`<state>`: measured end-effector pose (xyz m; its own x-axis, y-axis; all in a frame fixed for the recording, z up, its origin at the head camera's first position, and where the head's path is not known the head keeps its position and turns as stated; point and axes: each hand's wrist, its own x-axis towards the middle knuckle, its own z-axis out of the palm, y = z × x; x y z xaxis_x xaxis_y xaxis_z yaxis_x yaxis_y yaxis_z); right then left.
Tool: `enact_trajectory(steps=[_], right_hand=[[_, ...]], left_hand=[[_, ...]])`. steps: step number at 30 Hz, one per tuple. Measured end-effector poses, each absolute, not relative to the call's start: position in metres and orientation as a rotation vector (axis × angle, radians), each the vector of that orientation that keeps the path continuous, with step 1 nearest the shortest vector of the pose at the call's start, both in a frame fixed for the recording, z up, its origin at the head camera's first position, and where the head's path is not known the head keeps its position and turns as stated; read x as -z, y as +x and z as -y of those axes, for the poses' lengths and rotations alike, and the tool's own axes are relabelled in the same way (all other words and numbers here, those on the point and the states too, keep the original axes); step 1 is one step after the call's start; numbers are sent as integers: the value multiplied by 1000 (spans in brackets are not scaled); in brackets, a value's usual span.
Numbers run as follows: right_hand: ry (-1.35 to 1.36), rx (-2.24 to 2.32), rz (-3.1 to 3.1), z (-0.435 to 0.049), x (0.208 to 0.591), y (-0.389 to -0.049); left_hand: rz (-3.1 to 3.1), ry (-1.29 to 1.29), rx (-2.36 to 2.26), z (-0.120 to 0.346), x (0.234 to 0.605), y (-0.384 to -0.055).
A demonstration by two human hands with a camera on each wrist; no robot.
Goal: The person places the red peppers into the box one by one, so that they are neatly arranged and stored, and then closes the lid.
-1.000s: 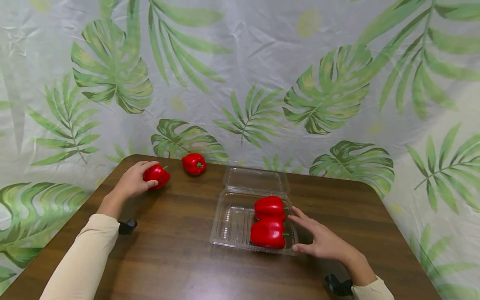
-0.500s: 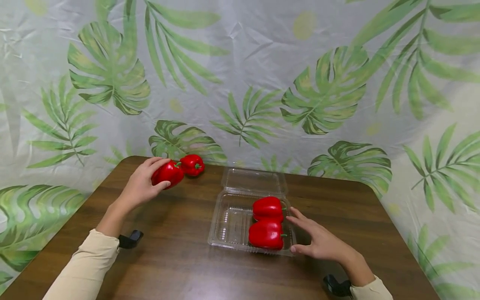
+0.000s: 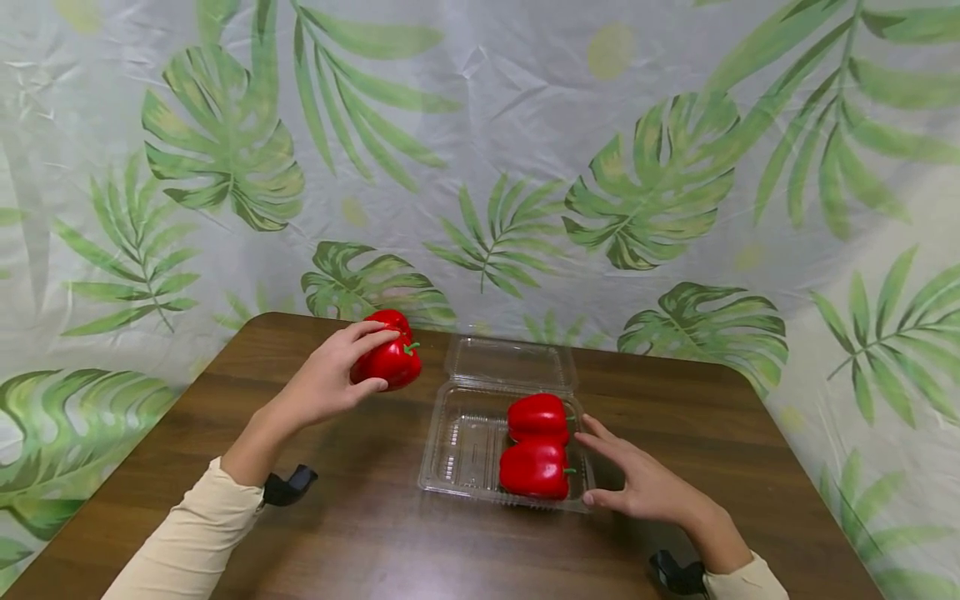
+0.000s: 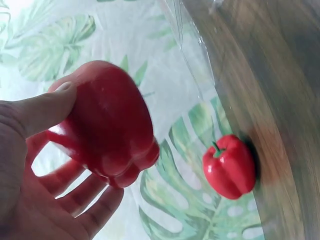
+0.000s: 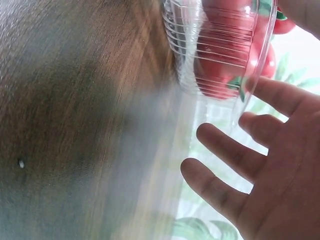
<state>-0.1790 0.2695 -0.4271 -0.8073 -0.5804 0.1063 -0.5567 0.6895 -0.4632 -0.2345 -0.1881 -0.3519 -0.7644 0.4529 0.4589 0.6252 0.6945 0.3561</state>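
My left hand (image 3: 326, 383) grips a red bell pepper (image 3: 392, 368) above the table, its green stem facing right. In the left wrist view the thumb lies on one side of this pepper (image 4: 107, 115) and the fingers on the other. Partly hidden behind it, another red bell pepper (image 4: 230, 167) rests at the table's far edge. My right hand (image 3: 648, 482) is at the right rim of a clear plastic clamshell container (image 3: 453, 458), fingers spread, fingertips touching the rim. Two red bell peppers, an upper one (image 3: 538, 418) and a lower one (image 3: 534, 470), lie in the container's right half.
The container's clear lid (image 3: 513, 360) lies folded back toward the far edge of the brown wooden table (image 3: 360, 517). Behind the table hangs a leaf-patterned cloth (image 3: 480, 150). Black wrist straps (image 3: 291, 485) sit below both hands.
My left hand has lifted the pepper from the table's far left and carried it right, in front of the other loose pepper. My right hand stays at the container's rim.
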Motion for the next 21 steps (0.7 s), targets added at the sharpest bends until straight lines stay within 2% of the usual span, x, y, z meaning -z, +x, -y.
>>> enact_trajectory(steps=[21], right_hand=[[-960,727,-2854,-269,427,-180]], left_hand=[[2631,-1182,601,119,360,-231]])
